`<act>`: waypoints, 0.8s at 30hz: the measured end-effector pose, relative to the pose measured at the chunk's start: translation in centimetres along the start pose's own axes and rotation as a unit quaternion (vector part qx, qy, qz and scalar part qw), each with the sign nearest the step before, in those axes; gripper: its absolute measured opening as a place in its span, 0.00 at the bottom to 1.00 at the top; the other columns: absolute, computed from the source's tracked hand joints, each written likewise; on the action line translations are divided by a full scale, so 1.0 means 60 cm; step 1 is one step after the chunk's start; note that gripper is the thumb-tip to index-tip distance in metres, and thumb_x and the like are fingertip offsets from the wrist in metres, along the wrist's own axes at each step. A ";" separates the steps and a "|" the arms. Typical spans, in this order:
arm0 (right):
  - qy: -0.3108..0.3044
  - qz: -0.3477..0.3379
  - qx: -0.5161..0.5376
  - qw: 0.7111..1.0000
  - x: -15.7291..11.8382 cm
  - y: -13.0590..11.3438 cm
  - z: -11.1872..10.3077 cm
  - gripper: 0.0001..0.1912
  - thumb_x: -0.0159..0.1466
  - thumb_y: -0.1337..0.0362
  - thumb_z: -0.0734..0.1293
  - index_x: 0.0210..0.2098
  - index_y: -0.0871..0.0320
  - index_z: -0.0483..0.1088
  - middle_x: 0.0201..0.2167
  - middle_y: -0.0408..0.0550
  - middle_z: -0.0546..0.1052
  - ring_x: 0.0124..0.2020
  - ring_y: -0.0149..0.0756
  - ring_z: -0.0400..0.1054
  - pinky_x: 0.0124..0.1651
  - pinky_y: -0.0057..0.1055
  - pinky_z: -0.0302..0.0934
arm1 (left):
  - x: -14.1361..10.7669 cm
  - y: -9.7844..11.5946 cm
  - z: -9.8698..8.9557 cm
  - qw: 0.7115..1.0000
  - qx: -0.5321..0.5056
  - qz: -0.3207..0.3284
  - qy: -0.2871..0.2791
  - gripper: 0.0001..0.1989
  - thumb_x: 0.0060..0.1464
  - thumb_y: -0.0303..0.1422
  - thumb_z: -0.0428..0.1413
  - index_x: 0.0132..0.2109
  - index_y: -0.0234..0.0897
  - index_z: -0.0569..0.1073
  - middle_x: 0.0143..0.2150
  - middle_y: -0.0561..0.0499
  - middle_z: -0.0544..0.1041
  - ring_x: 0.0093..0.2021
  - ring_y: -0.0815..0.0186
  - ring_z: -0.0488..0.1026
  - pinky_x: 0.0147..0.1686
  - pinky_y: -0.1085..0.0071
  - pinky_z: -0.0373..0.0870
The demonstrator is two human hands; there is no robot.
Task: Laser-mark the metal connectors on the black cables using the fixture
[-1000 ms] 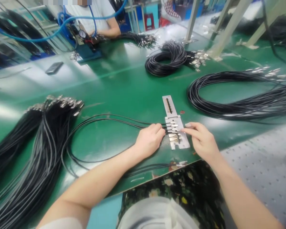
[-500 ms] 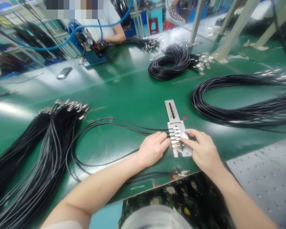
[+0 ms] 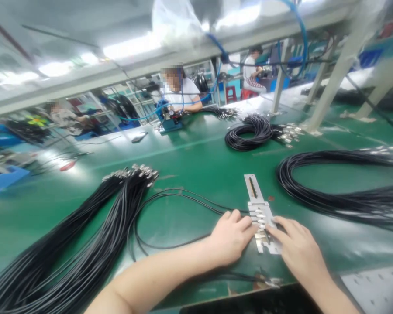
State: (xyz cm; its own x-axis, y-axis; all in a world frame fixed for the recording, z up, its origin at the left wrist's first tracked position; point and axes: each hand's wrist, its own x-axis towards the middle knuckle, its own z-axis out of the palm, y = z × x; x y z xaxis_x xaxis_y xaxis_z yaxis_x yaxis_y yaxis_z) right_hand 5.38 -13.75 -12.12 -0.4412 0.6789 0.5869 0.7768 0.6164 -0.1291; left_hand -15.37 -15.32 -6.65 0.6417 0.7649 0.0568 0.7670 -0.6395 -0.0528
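Note:
A hinged metal fixture plate (image 3: 253, 188) lies on the green table, its narrow flap folded out away from me. Several silver cable terminals (image 3: 259, 216) sit in a row across its wider part, with thin black cables (image 3: 196, 199) running off to the left. My left hand (image 3: 232, 235) is closed at the plate's left edge on a black cable; its fingertips reach over the lower terminals and hide part of them. On the right side of the plate, my right hand (image 3: 298, 244) has its thumb and index finger stretched out and apart, touching the plate beside the terminals.
A large bundle of black cables (image 3: 118, 218) with silver ends lies at left. Coiled cables rest at the back (image 3: 249, 133) and right (image 3: 291, 187). A few cable ends (image 3: 271, 282) lie near the front edge. Beyond, a person sits behind a small blue machine (image 3: 170, 122).
The view has tilted up, so everything sits lower and further right. My left fingers have moved further over the plate's lower terminals. My right hand stays at the plate's right side.

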 end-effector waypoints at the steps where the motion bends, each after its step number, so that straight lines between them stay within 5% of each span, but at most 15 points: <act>1: 0.006 -0.007 0.002 1.000 -0.003 0.006 0.003 0.21 0.55 0.76 0.55 0.38 0.54 0.74 0.41 0.51 0.74 0.42 0.43 0.66 0.40 0.40 0.62 | -0.007 0.004 -0.005 1.000 0.000 0.002 0.003 0.13 0.57 0.31 0.46 0.50 0.37 0.63 0.43 0.47 0.66 0.40 0.60 0.60 0.35 0.63 0.61; 3: 0.026 -0.015 0.017 0.999 -0.009 0.017 0.007 0.21 0.55 0.75 0.55 0.38 0.52 0.74 0.43 0.49 0.73 0.41 0.41 0.68 0.39 0.38 0.64 | -0.026 0.015 -0.004 1.000 -0.004 0.024 0.001 0.11 0.58 0.38 0.47 0.43 0.35 0.65 0.40 0.47 0.65 0.39 0.61 0.61 0.35 0.64 0.62; 7: 0.063 0.028 0.062 0.996 -0.019 0.031 0.012 0.19 0.57 0.73 0.54 0.37 0.52 0.74 0.44 0.48 0.71 0.39 0.37 0.70 0.39 0.35 0.68 | -0.067 0.036 0.028 0.997 -0.015 0.074 -0.006 0.24 0.53 0.55 0.45 0.36 0.35 0.64 0.35 0.49 0.64 0.34 0.62 0.62 0.29 0.67 0.61; 13: 0.074 0.065 0.094 0.991 -0.026 0.030 0.015 0.17 0.60 0.70 0.55 0.37 0.49 0.73 0.44 0.46 0.71 0.38 0.36 0.72 0.37 0.32 0.70 | -0.082 0.048 0.057 0.997 -0.047 0.055 0.021 0.10 0.58 0.39 0.47 0.35 0.36 0.62 0.34 0.50 0.66 0.31 0.65 0.63 0.28 0.70 0.62; 21: 0.067 0.070 0.097 0.991 -0.015 0.026 0.007 0.17 0.60 0.70 0.55 0.35 0.52 0.74 0.40 0.47 0.73 0.39 0.36 0.71 0.39 0.31 0.68 | -0.038 0.004 -0.009 0.976 -0.200 -0.082 0.019 0.04 0.59 0.32 0.49 0.38 0.39 0.67 0.35 0.56 0.73 0.35 0.69 0.70 0.35 0.76 0.65; 24: 0.057 0.104 0.141 0.983 -0.009 0.016 -0.005 0.17 0.60 0.72 0.55 0.37 0.55 0.74 0.40 0.49 0.72 0.40 0.35 0.70 0.41 0.31 0.66 | -0.019 -0.007 -0.018 0.975 -0.183 -0.122 0.012 0.05 0.59 0.31 0.48 0.38 0.38 0.69 0.36 0.54 0.73 0.36 0.68 0.71 0.36 0.74 0.66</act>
State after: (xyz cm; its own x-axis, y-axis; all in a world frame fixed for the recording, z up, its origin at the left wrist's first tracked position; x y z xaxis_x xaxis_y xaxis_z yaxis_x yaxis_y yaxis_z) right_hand 6.50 -13.65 -12.35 -0.2215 0.7625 0.6079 0.6825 0.5665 -0.4619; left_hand -16.44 -16.01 -5.64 0.4355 0.8989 0.0471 0.8447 -0.4262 0.3238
